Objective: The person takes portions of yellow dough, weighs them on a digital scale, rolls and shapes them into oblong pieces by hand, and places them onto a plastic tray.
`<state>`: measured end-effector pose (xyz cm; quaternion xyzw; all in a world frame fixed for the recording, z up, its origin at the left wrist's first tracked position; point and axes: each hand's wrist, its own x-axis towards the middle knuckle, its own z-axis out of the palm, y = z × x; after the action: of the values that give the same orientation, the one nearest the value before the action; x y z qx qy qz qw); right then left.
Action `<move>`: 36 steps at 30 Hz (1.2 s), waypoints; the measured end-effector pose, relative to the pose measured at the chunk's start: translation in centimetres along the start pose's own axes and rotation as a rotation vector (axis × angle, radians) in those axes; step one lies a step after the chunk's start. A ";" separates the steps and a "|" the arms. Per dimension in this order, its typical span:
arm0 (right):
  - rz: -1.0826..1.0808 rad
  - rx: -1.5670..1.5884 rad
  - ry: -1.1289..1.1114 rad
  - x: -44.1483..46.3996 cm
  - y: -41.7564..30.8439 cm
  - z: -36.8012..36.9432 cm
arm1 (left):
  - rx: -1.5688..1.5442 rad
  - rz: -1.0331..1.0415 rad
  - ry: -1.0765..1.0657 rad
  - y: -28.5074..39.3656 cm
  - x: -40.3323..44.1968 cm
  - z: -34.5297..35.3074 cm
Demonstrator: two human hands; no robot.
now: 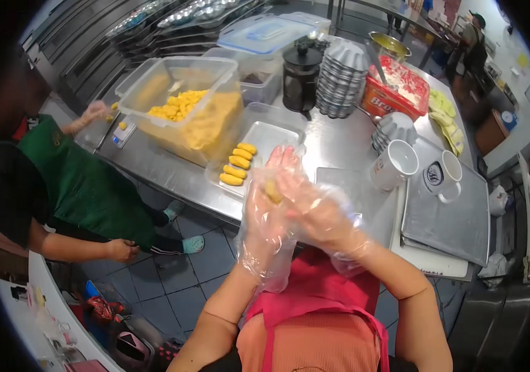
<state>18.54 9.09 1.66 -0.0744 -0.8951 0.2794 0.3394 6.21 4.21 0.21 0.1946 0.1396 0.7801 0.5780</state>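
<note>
Five yellow rolls [239,162] lie in a row on a tray [265,137] at the centre of the frame, and just below them are my two hands in clear plastic gloves. My left hand [263,208] is palm up, its fingers stretched out and uncurled, pointing to the top of the frame. My right hand [324,214] lies across that palm from the right. One yellow piece [272,191] sits between the two, near mid-frame, partly covered; blur keeps me from telling whether my right fingers are bent around it. Left of the tray, a clear tub [181,71] holds more yellow dough [181,105], with a small scale [124,133] beside it. Fluted tins [341,80] are stacked right of upper centre. A co-worker in a green apron [82,177] stands at the left edge.
</note>
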 end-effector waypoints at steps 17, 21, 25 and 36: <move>0.020 -0.230 -0.285 -3.3 1.0 -2.5 | 0.633 0.112 -0.311 -3.8 -1.1 3.2; 0.115 -0.062 -0.089 -5.0 1.8 -3.0 | -0.042 -0.179 0.036 -3.7 -0.1 2.3; 0.334 0.284 0.377 -2.3 1.3 -5.2 | -0.496 -0.253 -0.123 -3.3 0.1 0.8; 0.446 0.284 0.289 -1.1 -0.6 -4.0 | 0.167 0.025 0.031 -3.8 -0.7 3.2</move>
<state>21.99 10.07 3.87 -0.2601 -0.7510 0.4560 0.4005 11.10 4.67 1.22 0.2319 0.2105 0.7758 0.5478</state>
